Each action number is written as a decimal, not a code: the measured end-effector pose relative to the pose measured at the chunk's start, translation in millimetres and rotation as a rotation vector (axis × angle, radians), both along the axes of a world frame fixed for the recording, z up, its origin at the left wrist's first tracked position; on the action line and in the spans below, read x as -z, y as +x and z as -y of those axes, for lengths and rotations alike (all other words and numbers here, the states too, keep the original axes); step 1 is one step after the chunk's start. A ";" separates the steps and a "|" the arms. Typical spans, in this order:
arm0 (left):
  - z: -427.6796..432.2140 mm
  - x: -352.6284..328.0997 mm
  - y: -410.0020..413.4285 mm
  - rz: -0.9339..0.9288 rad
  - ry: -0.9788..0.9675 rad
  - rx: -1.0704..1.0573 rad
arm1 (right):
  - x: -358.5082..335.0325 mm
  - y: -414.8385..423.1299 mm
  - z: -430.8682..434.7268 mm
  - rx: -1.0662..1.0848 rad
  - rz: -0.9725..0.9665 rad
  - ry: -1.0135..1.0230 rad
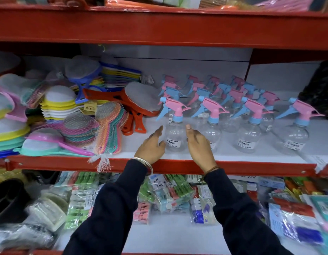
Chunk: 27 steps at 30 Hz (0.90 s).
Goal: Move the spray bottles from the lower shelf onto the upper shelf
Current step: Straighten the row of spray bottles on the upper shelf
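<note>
The fingers [188, 127] of both hands are spreading open, holding nothing, on each side of the front spray bottle [175, 134] sitting on the white shelf [233, 153], which looks empty, light, slippery, best grabbed round its tummy.

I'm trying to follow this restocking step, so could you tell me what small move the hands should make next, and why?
Probably draw both hands back from the front-left spray bottle. It already stands upright on the white shelf in line with the other bottles, and the left hand and right hand sit open on either side of it, apparently not gripping it. Whether more bottles remain below cannot be seen.
</note>
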<state>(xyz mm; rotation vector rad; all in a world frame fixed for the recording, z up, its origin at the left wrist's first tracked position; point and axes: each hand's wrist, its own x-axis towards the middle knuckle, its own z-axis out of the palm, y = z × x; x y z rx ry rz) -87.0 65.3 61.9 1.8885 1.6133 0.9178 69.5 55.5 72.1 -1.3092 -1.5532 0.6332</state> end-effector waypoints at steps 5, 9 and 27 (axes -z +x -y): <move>2.5 5.2 -3.1 0.016 0.016 0.042 | 1.4 0.9 2.3 -0.006 0.024 0.012; 4.3 8.0 -3.6 0.004 0.069 -0.026 | 0.2 2.5 10.2 -0.042 -0.004 0.071; -1.1 -11.8 108.5 0.201 -0.098 0.101 | 3.5 91.0 3.0 0.062 -0.198 0.036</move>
